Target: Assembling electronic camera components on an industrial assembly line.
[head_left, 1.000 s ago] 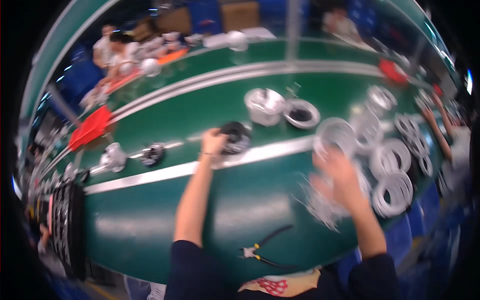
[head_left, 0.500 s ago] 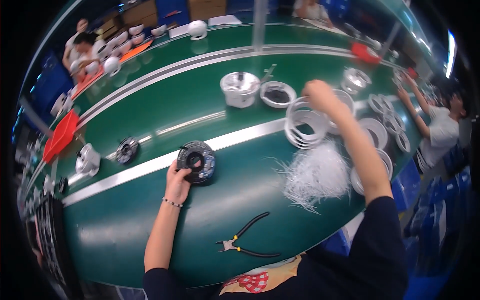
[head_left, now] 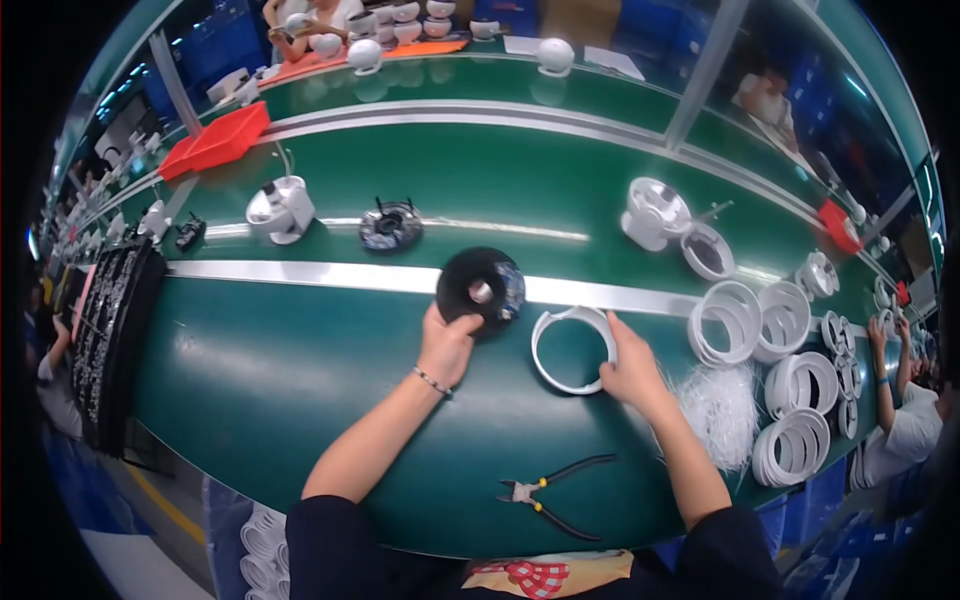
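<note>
My left hand (head_left: 447, 347) grips a black round part with a circuit board (head_left: 458, 285), its thumb lying over the near edge. The part has a hole in its middle and blue-green electronics on its right side. Just to the right, my right hand (head_left: 630, 362) pinches a white plastic ring (head_left: 541, 350) by its right side, held above the green table. The ring and the black part are close but apart. Nearer to me lie diagonal cutters (head_left: 524, 491) with black and yellow handles, jaws pointing left. A heap of clear plastic ties (head_left: 722, 412) is beside my right forearm.
Stacks of white rings (head_left: 724, 322) stand at the right. Along the far side sit white housings (head_left: 655, 213), another circuit-board part (head_left: 391, 226) and a red tray (head_left: 217, 140). A black rack (head_left: 112, 335) borders the left. Other people work across the line and at the right.
My right hand has come back from the ring stacks with a white ring, toward the black part. The view has turned to the right; my left hand still holds the black part.
</note>
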{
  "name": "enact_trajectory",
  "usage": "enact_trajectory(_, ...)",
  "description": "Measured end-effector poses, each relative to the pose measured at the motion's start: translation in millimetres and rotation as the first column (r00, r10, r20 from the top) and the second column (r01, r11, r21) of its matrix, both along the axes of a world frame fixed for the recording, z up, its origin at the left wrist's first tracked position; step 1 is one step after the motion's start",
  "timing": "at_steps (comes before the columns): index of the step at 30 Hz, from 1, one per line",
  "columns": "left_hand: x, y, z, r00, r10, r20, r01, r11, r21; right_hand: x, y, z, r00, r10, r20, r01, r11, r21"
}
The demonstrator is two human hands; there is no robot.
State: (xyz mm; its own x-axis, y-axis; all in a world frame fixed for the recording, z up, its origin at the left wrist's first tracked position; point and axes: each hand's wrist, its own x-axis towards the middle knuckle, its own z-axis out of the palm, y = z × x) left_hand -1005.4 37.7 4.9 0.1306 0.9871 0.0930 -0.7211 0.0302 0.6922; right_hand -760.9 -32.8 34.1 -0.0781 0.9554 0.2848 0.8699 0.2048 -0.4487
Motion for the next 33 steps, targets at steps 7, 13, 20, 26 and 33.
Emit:
enact_trajectory(7, -2.2, -6.1, -18.9, 0.999, 0.008, -0.040, -0.009, 1.000, -0.017, -53.0, -8.8, 34.3, 0.949, -0.011, 0.314, 0.022, 0.999, -0.034)
enact_trajectory(13, -13.7, -5.1, -21.5, 0.996, 0.040, -0.080, -0.039, 0.999, 0.022, -64.9, 7.0, 12.9, 0.997, 0.064, 0.053, -0.050, 0.971, -0.232)
enact_trajectory(20, -6.9, -29.9, -28.3, 0.979, 0.036, -0.201, -0.020, 0.997, 0.079, -109.5, 18.4, -8.6, 0.752, 0.116, -0.649, -0.093, 0.993, 0.070)
enact_trajectory(26, -59.2, -27.1, -4.3, 0.585, -0.785, 0.204, 0.776, 0.615, 0.138, -125.5, 12.6, 1.0, 0.825, 0.200, -0.528, -0.174, 0.980, 0.098)
enact_trajectory(33, -69.1, -15.6, 9.7, 0.700, -0.572, 0.428, 0.634, 0.774, -0.002, -164.0, 16.1, 26.4, 0.889, 0.439, -0.133, -0.412, 0.891, 0.189)
